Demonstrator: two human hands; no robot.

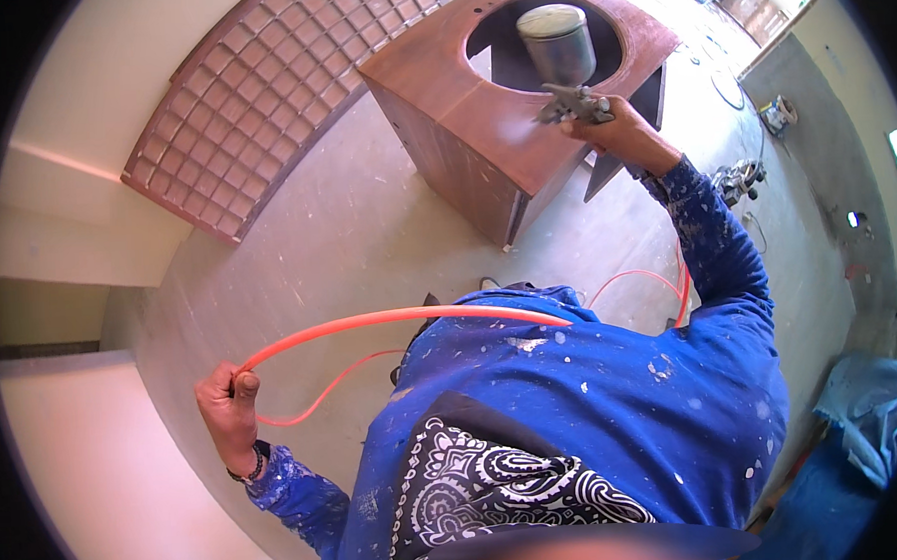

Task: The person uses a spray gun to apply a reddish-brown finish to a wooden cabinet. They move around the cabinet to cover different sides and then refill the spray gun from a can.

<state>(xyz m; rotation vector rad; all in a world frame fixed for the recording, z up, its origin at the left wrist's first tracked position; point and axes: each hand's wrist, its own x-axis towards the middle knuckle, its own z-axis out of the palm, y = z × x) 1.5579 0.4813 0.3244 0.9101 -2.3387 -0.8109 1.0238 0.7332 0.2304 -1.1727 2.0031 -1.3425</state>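
My right hand (634,134) is closed around a spray gun (573,104) with a metal paint cup (563,53) on top. The gun's nozzle points left, above the sloping face of a reddish-brown box-shaped cabinet (450,95) with a large round opening. A pale haze shows just in front of the nozzle. Out to the left, my left hand (226,415) grips an orange-red air hose (370,321). From there the hose arcs across the front of my paint-spotted blue top, and a thinner-looking length hangs below the hand.
Behind the cabinet, a reddish-brown lattice panel (260,98) leans by the left wall. Beyond my right arm stands a metal device with fittings (739,180), and a bucket (779,115) is farther off. Blue sheeting (870,412) lies at lower right. A pale flat surface (106,465) fills the lower left.
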